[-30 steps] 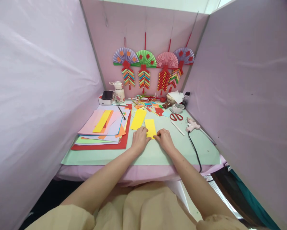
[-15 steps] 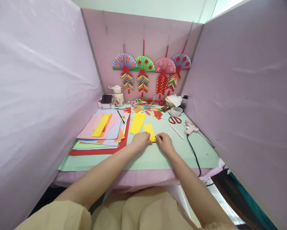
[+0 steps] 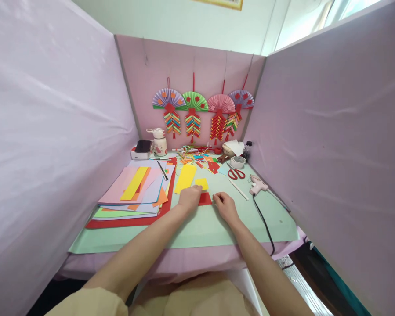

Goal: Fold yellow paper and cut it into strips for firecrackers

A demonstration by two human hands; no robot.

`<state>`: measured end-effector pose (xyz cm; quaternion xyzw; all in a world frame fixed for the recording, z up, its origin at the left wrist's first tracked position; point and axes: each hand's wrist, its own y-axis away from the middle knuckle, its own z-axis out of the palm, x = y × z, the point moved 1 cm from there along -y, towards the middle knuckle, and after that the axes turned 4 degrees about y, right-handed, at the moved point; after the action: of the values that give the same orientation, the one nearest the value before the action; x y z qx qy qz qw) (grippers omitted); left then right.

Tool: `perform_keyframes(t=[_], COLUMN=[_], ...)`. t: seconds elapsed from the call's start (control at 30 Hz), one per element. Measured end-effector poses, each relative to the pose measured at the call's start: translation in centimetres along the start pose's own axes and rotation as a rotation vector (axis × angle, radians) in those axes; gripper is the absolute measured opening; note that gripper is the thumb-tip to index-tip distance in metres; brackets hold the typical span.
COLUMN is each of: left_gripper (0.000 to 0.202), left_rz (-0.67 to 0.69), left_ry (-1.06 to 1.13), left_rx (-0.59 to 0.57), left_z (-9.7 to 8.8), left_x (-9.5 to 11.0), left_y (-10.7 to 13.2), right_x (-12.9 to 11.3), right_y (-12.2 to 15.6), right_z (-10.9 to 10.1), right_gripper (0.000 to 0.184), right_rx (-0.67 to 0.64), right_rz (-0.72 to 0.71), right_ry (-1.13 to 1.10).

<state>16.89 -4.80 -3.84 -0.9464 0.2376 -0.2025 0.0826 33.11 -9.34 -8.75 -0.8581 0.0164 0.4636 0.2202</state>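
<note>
In front of me lies a small piece of paper, with a yellow upper part [image 3: 201, 182] and a red lower part [image 3: 204, 199]. Whether both colours belong to one folded sheet, I cannot tell. My left hand [image 3: 190, 198] is closed with its fingertips pressed on the paper's left side, where yellow meets red. Just off the red part's right edge is my right hand [image 3: 226, 206], its thumb and fingers curled together; anything between them is too small to make out. A longer yellow strip [image 3: 185, 177] lies behind my left hand.
Coloured sheets [image 3: 125, 184] are stacked at left, with a knife-like pen [image 3: 162, 170] on top. At right lie red-handled scissors [image 3: 237, 174], a white pen [image 3: 238, 189] and a corded glue gun [image 3: 258, 185]. Paper scraps [image 3: 197, 154] and a bottle [image 3: 159, 142] stand behind; fan ornaments [image 3: 193, 103] hang above.
The paper under my hands showed mostly yellow with a thin red lower edge; now its lower part shows red and the yellow part is shorter. The whole view has tilted up slightly.
</note>
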Motion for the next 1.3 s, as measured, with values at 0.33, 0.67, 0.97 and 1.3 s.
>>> perform_keyframes(t=[0.33, 0.67, 0.97, 1.3], left_gripper=[0.039, 0.032, 0.033, 0.023], left_rz=[-0.309, -0.348, -0.454, -0.419], left_ry=[1.819, 1.828, 1.677, 1.549], left_rx=[0.268, 0.204, 0.427, 0.488], left_z=[-0.8, 1.2, 1.0, 1.1], left_x=[-1.1, -1.2, -2.6, -2.6], left_y=[2.3, 3.4, 3.2, 3.4], right_x=[-5.6, -5.6, -4.5, -4.2], right_y=[-1.0, -1.0, -0.8, -0.7], right_z=[3.3, 6.2, 5.5, 5.6], right_gripper=[0.035, 0.033, 0.029, 0.031], right_rx=[-0.146, 0.030, 0.038, 0.027], right_rz=[0.228, 0.338, 0.324, 0.318], right_ry=[-0.720, -1.086, -0.899, -0.882])
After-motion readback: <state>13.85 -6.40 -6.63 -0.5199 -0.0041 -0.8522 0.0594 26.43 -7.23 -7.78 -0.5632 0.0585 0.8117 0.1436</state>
